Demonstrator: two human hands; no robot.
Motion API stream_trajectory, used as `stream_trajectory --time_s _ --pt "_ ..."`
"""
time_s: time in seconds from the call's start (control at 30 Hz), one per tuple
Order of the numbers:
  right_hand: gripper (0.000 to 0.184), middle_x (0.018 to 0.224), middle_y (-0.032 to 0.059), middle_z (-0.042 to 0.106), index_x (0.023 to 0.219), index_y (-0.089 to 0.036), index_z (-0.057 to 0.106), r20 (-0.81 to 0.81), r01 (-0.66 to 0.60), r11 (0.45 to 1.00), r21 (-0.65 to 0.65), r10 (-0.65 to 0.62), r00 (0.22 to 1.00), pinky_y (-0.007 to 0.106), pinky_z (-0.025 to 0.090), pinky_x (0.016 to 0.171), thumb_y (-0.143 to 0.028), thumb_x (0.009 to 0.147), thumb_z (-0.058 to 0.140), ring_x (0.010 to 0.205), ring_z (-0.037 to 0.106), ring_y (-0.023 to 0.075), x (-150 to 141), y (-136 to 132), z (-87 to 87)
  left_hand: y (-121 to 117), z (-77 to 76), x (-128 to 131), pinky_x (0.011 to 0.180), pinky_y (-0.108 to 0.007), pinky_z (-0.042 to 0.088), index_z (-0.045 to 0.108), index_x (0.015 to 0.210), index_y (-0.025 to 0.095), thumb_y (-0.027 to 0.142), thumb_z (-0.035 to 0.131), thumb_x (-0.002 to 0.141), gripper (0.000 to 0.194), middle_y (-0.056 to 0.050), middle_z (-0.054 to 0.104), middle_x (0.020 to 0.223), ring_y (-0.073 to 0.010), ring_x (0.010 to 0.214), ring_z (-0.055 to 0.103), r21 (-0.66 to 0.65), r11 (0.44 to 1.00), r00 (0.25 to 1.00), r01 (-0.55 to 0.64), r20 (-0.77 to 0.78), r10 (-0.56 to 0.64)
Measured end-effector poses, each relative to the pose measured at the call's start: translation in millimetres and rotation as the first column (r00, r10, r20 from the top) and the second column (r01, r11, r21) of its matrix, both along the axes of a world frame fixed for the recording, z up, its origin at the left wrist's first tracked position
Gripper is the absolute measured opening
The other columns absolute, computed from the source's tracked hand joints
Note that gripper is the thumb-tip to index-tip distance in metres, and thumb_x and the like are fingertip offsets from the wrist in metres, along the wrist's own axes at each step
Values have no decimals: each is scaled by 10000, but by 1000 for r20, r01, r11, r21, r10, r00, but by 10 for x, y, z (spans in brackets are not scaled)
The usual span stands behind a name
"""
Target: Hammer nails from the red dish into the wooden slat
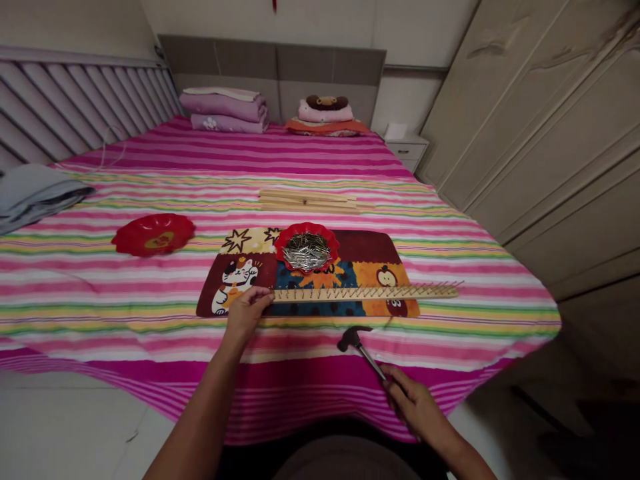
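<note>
A long wooden strip point(320, 294) with a row of nails standing along it lies across a patterned mat point(320, 308). The nails toward its right end lean over. My left hand point(246, 308) pinches the strip's left end; whether a nail is also between the fingertips I cannot make out. Wrapped round the handle of a claw hammer point(367, 357), my right hand point(413, 400) holds it low at the bed's near edge, the head pointing up and left, apart from the strip. Behind the strip, a red scalloped dish point(334, 257) full of loose nails point(306, 252) sits on the mat.
Several bare wooden strips point(310, 200) lie farther back on the striped bedspread point(150, 293). To the left are a red lid point(150, 235) and folded grey cloth point(37, 193). Folded bedding point(225, 110) rests by the headboard. Wardrobe doors point(540, 120) stand at the right.
</note>
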State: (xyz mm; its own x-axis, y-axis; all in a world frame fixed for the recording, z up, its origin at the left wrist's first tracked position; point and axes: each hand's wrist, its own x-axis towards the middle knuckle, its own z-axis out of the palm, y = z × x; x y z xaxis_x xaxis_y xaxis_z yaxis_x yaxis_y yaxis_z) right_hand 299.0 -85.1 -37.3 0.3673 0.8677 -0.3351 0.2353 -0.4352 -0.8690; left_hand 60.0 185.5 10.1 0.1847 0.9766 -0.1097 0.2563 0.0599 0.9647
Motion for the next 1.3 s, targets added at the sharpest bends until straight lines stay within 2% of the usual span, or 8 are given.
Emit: stream_trajectory --time_s 0.27,0.37,0.57,0.67,0.77,0.97,1.23,1.3 --pt "455 502 -50 435 1086 -148 631 42 5 999 33 -6 999 223 351 402 -469 807 468 422 380 112 -8 -39 -36 -77 -3 -3 616 -239 426 640 731 211 398 588 660 206 28 641 651 -126 621 555 201 979 972 29 -232 19" --pt "448 524 -30 486 1080 -163 645 89 -27 998 55 22 996 245 405 448 -479 817 466 446 420 128 -47 -26 40 -112 21 5 639 -246 435 640 740 217 346 559 683 163 15 657 690 -133 648 564 259 964 959 58 -283 19" --pt "449 570 -19 536 1195 -203 599 189 -161 975 151 132 973 242 447 516 -464 873 427 507 488 141 -301 277 638 -134 -57 -7 653 -250 437 644 764 212 332 524 716 176 -9 662 765 -134 662 559 364 927 951 86 -307 32" --pt "409 604 -13 565 1222 -181 568 270 -262 926 272 188 944 228 453 535 -388 912 399 519 513 128 -446 563 954 -135 -98 -10 644 -241 426 645 765 213 333 517 727 179 -6 650 752 -128 656 552 399 913 948 90 -315 45" --pt "362 752 20 657 1230 -191 551 389 -356 875 328 218 895 248 493 629 -313 925 398 641 604 148 -550 845 1111 -140 -105 -6 620 -231 416 645 753 212 328 514 724 177 0 625 704 -120 622 532 414 906 949 89 -310 49" --pt "366 1019 110 695 1256 -157 523 600 -514 807 292 264 755 355 525 767 -245 922 402 882 665 229 -671 1168 1119 -170 -62 5 614 -224 406 642 746 214 277 514 704 149 6 621 700 -118 609 521 401 913 942 75 -329 68" --pt "370 985 108 707 1262 -164 523 672 -557 803 212 294 680 362 536 755 -215 916 402 857 673 235 -742 1247 1180 -160 -80 -3 578 -224 373 611 683 216 243 519 688 97 12 572 638 -120 581 485 390 916 931 89 -360 63" --pt "365 984 104 703 1259 -168 526 643 -544 800 253 281 712 351 535 747 -235 926 392 847 670 229 -727 1176 1194 -155 -92 -3 580 -225 374 612 684 216 257 519 693 102 10 572 640 -121 587 489 397 914 930 86 -360 69"
